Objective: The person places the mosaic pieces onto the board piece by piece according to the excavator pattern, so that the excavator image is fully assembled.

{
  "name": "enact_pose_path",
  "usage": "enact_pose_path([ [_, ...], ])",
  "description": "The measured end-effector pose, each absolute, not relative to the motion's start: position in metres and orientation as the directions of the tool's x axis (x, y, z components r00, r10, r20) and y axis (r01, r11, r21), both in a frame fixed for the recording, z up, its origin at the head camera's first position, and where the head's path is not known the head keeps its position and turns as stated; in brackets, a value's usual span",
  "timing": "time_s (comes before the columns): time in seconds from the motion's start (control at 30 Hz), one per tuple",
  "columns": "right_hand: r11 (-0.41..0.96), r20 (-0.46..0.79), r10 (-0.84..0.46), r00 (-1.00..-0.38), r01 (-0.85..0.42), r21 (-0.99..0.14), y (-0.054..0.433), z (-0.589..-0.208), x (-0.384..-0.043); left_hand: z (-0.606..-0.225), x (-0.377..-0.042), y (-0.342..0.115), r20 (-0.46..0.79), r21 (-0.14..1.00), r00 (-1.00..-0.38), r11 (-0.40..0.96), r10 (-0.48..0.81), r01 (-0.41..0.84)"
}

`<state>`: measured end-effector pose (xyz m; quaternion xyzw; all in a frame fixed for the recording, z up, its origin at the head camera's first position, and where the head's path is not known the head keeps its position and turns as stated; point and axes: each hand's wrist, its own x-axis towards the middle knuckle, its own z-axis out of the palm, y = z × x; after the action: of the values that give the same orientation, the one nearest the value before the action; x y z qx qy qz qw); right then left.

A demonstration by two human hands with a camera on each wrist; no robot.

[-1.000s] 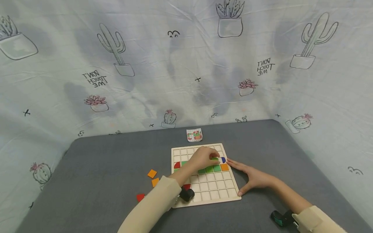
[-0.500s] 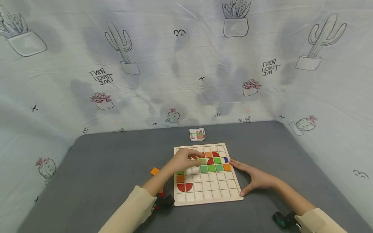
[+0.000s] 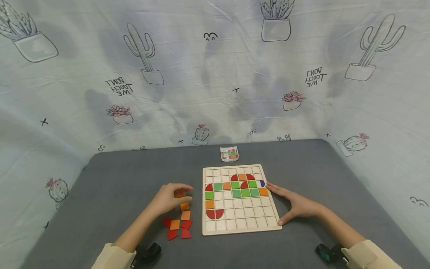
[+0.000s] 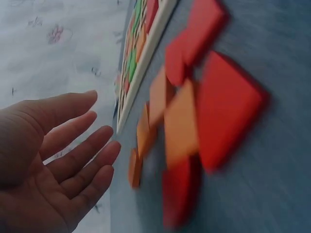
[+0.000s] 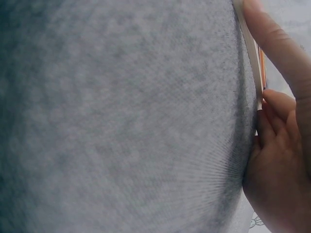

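My left hand (image 3: 171,197) hovers over the loose tiles left of the board, fingers loosely bent and thumb apart. In the left wrist view the same hand (image 4: 63,165) has nothing between thumb and fingers. The tiles include an orange square (image 3: 185,215) and a red quarter-round tile (image 3: 185,233). A wooden grid board (image 3: 235,224) lies flat, with green, orange, red and blue tiles in some cells. My right hand (image 3: 299,205) touches the board's right edge with spread fingers, thumb at the near corner, fingertips beside the blue tile (image 3: 262,184).
A small card (image 3: 229,154) printed with a coloured grid pattern lies behind the board on the grey tabletop (image 3: 141,172). A pale cloth (image 3: 188,74) with cactus drawings hangs behind and at the sides. Black devices (image 3: 147,254) are strapped at both wrists.
My left hand has moved from over the board leftward to the loose tiles, uncovering the board's left rows. An orange tile now shows in the row it was over. The right hand stays put.
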<state>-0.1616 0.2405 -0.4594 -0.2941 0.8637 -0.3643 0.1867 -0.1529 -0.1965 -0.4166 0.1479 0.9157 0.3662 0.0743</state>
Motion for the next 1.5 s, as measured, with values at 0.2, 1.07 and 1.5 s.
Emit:
enact_pose_path([
  [0.2,0.563,-0.116,-0.645,-0.755,-0.367,-0.740,0.239,-0.457,-0.161,-0.414,-0.124,-0.219,-0.047,0.648,-0.982,0.754,0.181,0.108],
  [1.07,0.560,-0.119,-0.641,-0.758,-0.357,-0.748,0.242,-0.458,-0.162,-0.432,-0.108,-0.232,0.027,0.585,-0.999,0.809,0.045,0.052],
  [1.5,0.557,-0.122,-0.640,-0.759,-0.348,-0.754,0.241,-0.456,-0.161,-0.430,-0.106,-0.228,0.061,0.550,-0.996,0.830,0.068,0.090],
])
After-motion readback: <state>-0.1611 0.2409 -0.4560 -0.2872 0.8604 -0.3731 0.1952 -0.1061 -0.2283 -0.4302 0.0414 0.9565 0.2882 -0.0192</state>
